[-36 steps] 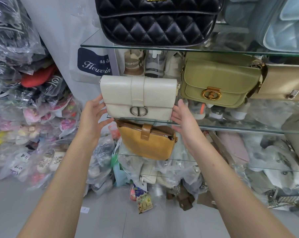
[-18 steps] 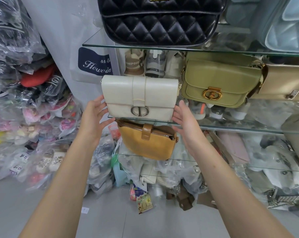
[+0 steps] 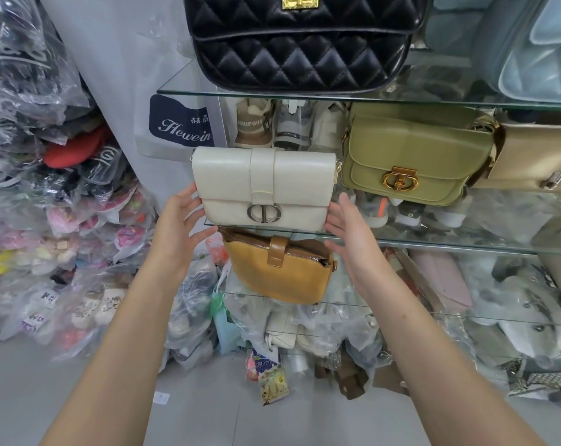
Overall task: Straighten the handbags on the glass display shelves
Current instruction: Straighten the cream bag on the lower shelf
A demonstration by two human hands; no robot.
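Hands barely shifted: left hand [image 3: 179, 220] and right hand [image 3: 350, 230] both open, fingers straight, just beside the ends of the white handbag [image 3: 263, 185] on the middle glass shelf [image 3: 433, 246]; best nudged evenly, square to edge, clear of green handbag [image 3: 411, 162]

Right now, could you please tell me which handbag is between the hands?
The white bag with the silver clasp, flanked by the left hand and right hand. The green bag sits beside it, the black bag above.
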